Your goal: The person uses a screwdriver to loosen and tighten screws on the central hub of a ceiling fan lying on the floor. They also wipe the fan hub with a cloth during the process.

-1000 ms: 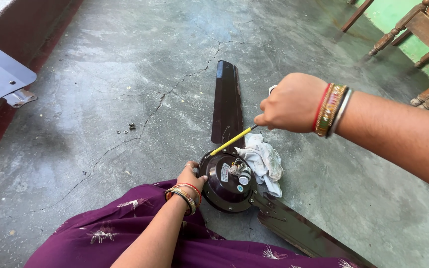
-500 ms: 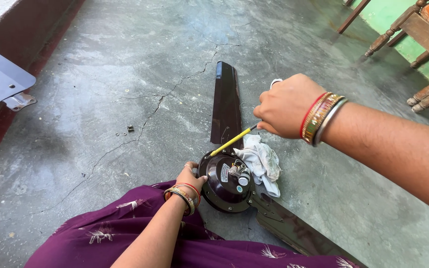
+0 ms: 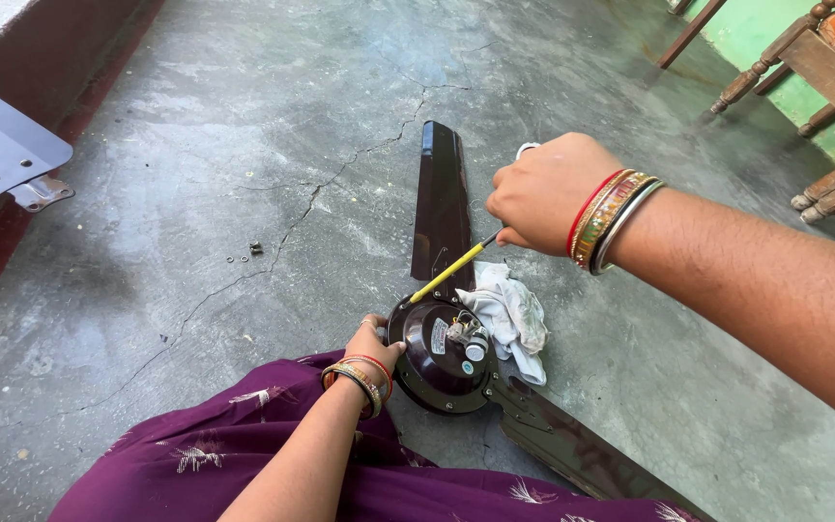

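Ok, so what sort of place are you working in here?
Probably a home porch or veranda, used as a makeshift repair spot. The work sits straight on a cracked cement floor, carved wooden chair legs stand by a green wall, and a dismantled ceiling fan motor lies there.

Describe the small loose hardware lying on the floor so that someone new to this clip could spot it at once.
Start at the dark brown round fan motor housing on the grey cracked concrete floor, then look left. Beside the long crack lie a few tiny dark metal screws and washers. Nothing else near them is so small.
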